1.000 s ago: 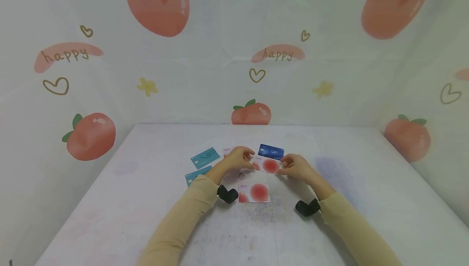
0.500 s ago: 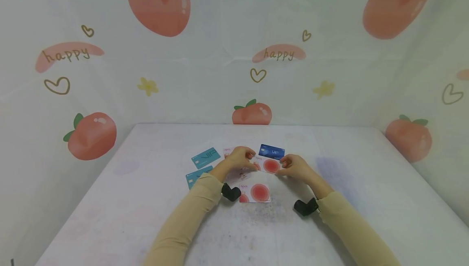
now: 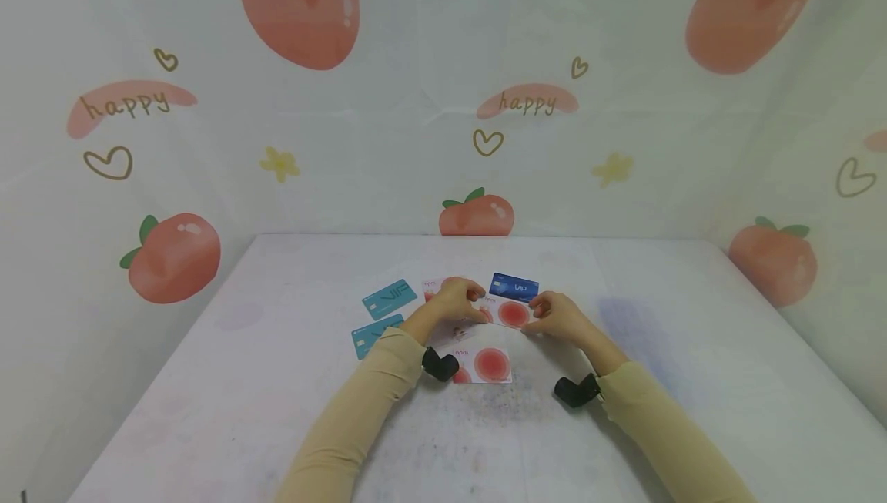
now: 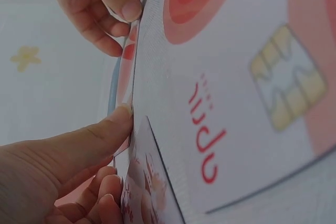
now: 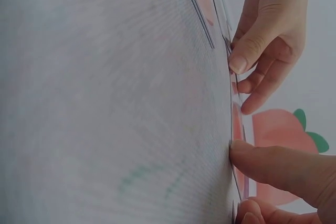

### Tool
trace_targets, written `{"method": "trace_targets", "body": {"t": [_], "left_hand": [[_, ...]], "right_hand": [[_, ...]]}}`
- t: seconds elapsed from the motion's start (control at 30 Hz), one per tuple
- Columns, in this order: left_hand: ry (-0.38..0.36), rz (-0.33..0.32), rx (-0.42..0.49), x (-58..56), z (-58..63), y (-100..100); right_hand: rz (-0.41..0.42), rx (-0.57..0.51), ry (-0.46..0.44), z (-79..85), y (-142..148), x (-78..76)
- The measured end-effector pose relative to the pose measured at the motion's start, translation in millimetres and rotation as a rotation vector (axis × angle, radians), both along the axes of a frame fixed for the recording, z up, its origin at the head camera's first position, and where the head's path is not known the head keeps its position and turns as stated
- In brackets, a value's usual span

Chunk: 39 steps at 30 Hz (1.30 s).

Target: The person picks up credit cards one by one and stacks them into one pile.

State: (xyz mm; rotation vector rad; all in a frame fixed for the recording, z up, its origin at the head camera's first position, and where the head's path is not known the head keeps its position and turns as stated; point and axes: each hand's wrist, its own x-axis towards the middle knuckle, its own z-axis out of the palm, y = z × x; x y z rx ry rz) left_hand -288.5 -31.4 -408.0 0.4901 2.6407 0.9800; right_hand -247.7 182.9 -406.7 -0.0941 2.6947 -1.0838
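Observation:
My left hand [image 3: 453, 300] and right hand [image 3: 557, 316] pinch opposite ends of a white card with a red circle [image 3: 513, 313], flat at the table's middle. In the left wrist view, the left thumb [image 4: 118, 119] presses its near edge, with fingers curled on the far side. The right thumb [image 5: 257, 156] sits likewise on that edge in the right wrist view. Just behind lies a blue VIP card [image 3: 514, 285], touching or slightly overlapped. A matching red-circle card [image 3: 492, 365] lies closer to me. Partly under the left hand is a pale card with a printed picture [image 4: 149, 187].
Two teal VIP cards [image 3: 389, 299] lie left of my left hand, the lower one partly hidden by the sleeve. Another pinkish card [image 3: 433, 286] shows behind the left hand. Black wrist cameras [image 3: 577, 392] hang below both wrists. A printed cloth wall [image 3: 374, 141] closes off the back.
Both hands stay on the same card, which has hardly moved. The left wrist and its camera have shifted slightly to the right; the right wrist camera has moved slightly left.

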Motion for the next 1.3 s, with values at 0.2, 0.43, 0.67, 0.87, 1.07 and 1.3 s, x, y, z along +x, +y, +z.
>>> {"method": "trace_targets", "body": {"t": [0.2, 0.43, 0.67, 0.87, 1.07, 1.3], "left_hand": [[-0.017, 0.013, 0.017, 2.3, 2.0, 0.2], [-0.018, 0.013, 0.014, 3.0, 2.9, -0.1], [-0.022, 0.018, 0.015, 4.2, 3.7, 0.3], [-0.039, 0.043, 0.038, 5.6, 4.8, 1.3], [-0.068, 0.059, 0.074, 5.9, 3.3, 2.1], [-0.046, 0.054, 0.081, 6.1, 1.5, 3.1]], "right_hand": [[-0.001, 0.008, -0.004, -0.6, -0.9, -0.3], [0.001, 0.011, -0.014, -1.0, -1.9, -1.4], [-0.001, 0.015, -0.010, -2.9, -1.8, -2.3], [-0.006, -0.013, -0.022, -1.4, -2.1, -1.3], [-0.016, -0.026, -0.033, -0.5, -2.6, -0.5], [-0.011, -0.058, -0.008, -1.4, -0.8, 0.7]]}}
